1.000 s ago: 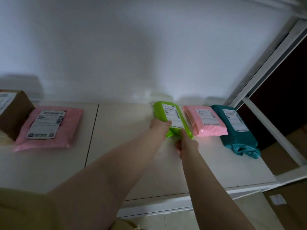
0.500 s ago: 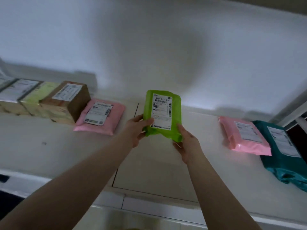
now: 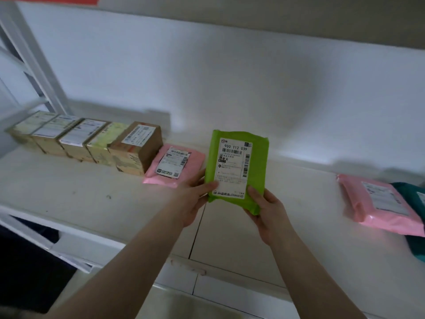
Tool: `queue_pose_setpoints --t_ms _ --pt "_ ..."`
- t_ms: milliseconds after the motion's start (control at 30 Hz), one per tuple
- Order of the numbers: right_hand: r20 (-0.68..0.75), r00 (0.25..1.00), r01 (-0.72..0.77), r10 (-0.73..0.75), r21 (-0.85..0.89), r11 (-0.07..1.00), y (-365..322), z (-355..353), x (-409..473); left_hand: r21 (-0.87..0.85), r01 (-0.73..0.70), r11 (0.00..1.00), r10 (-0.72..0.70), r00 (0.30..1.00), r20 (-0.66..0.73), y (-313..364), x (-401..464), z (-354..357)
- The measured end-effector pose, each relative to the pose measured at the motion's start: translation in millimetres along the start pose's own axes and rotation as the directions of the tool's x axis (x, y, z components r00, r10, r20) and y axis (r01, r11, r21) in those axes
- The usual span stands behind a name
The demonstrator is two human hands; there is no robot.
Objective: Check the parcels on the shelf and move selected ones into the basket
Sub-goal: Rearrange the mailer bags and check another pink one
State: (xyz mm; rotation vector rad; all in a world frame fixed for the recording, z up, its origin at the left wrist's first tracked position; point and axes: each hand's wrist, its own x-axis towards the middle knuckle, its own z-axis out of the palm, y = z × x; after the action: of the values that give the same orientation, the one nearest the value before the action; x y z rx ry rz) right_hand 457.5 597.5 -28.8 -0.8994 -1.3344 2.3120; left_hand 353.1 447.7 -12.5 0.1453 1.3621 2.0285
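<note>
Both the left hand (image 3: 192, 199) and right hand (image 3: 268, 211) gripped the green parcel (image 3: 238, 168), its label's small print illegible. At 3 o'clock the teal parcel (image 3: 412, 196) was cut off on the dim white shelf (image 3: 69, 192).

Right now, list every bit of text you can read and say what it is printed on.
"900 T12 039": top of the white label on the green parcel, gripped by the left hand and the right hand.
Smaller print and barcodes on that label: too small to read.
Labels on the left pink parcel, right pink parcel and cardboard boxes: blurred, unreadable.
</note>
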Motion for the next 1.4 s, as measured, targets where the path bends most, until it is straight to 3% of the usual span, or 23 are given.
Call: queue_pose_setpoints --t_ms 767,1400 --pt "-0.080 0.995 0.055 -0.052 0.040 0.998 -15 -8 -19 0.013 0.003 1.000 -0.004 0.993 0.119 1 11 19" --pt "-0.074 0.997 0.030 -0.026 0.047 0.998 -10 2 -5 -0.018 0.025 1.000 -0.024 0.998 0.053 6 14 8"
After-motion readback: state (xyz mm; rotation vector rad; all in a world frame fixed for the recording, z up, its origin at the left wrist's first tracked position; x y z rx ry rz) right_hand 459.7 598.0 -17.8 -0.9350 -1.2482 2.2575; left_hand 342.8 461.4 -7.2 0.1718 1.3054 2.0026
